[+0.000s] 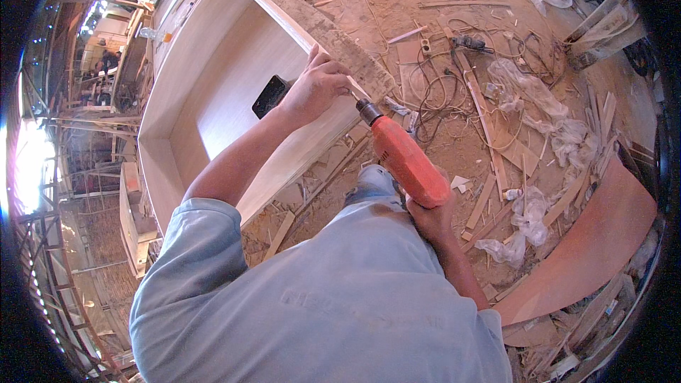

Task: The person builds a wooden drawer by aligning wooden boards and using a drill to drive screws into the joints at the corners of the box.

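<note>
My left hand point(319, 89) grips the top edge of an open pale wooden box point(177, 110), its fingers curled over the rim near a corner. My right hand point(429, 216) holds a red-orange power drill point(404, 156) with a black chuck point(369, 111). The drill points at the box's edge beside my left fingers; whether its bit touches the wood is too small to tell. A dark phone point(269, 96) lies inside the box, left of my left wrist. The underside of my right hand is partly hidden by the drill body.
Tangled cords point(447, 99), wood scraps point(479, 191) and crumpled plastic point(532, 220) litter the floor at right. A curved panel point(589, 241) lies at lower right. A wooden plank point(362, 57) runs behind the box. A bottle point(159, 35) and another box point(131, 216) are at left.
</note>
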